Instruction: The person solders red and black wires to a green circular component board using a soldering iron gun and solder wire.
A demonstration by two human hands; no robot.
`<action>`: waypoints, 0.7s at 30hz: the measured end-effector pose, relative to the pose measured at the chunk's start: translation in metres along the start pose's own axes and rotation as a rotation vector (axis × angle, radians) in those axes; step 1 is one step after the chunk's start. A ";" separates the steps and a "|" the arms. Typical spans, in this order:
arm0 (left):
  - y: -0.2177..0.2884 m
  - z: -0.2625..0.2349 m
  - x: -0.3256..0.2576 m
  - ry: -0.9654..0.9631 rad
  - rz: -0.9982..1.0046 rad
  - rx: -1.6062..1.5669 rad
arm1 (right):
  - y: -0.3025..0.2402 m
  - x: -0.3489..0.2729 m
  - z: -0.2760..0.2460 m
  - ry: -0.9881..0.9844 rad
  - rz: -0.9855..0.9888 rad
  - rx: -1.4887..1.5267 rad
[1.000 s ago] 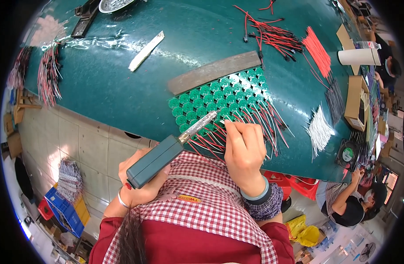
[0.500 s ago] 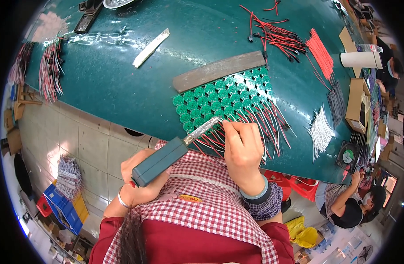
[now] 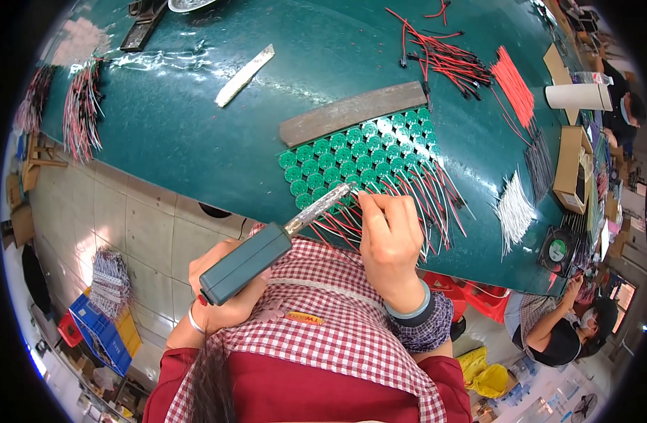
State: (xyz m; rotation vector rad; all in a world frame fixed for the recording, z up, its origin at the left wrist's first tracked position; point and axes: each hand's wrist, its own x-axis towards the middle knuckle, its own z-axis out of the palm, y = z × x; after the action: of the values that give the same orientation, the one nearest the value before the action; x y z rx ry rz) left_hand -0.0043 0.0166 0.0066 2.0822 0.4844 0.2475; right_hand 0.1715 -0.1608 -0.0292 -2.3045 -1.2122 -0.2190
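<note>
My left hand [image 3: 221,307] grips the grey-green handle of a soldering iron [image 3: 246,262]. Its metal tip reaches the near edge of a green panel of small round circuit boards [image 3: 359,151] lying on the teal table [image 3: 196,141]. My right hand [image 3: 390,240] pinches something thin at that same edge, just right of the tip, among the red and black wires [image 3: 436,204] that fan out from the panel toward me. What exactly the fingers pinch is too small to tell. A grey metal bar [image 3: 352,111] lies along the panel's far side.
Loose red-black wire bundles [image 3: 450,60], red wires [image 3: 514,84] and white wires [image 3: 514,208] lie to the right, with a white cup [image 3: 577,96], a cardboard box [image 3: 570,169] and a small fan [image 3: 557,250]. A flat metal strip [image 3: 244,65] lies far left. Another person [image 3: 549,331] sits lower right.
Both hands stay at the panel's near edge; the iron tip and my right fingers have barely shifted. The view has moved slightly.
</note>
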 end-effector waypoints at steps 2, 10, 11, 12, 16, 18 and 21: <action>0.000 0.000 -0.001 0.008 -0.018 -0.004 | 0.001 -0.001 0.001 0.002 -0.002 0.000; -0.003 -0.001 -0.008 0.026 -0.017 -0.006 | -0.001 0.000 0.002 0.019 0.008 -0.015; -0.003 -0.002 -0.008 0.028 -0.019 -0.005 | -0.003 0.002 0.001 0.042 0.001 -0.011; -0.002 -0.002 -0.008 0.034 -0.025 -0.006 | -0.004 0.004 0.000 0.065 -0.005 -0.008; -0.002 -0.003 -0.009 0.048 -0.031 -0.008 | -0.012 0.001 0.000 0.080 -0.023 0.033; -0.004 -0.003 -0.010 0.049 -0.028 -0.008 | -0.013 0.000 0.003 0.048 -0.007 0.058; -0.005 -0.004 -0.012 0.039 -0.035 0.005 | -0.013 -0.001 0.005 0.039 0.001 0.062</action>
State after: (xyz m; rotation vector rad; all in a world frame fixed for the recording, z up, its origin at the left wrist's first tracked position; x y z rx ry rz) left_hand -0.0175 0.0165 0.0049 2.0751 0.5445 0.2671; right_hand 0.1598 -0.1530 -0.0288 -2.2372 -1.1814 -0.2218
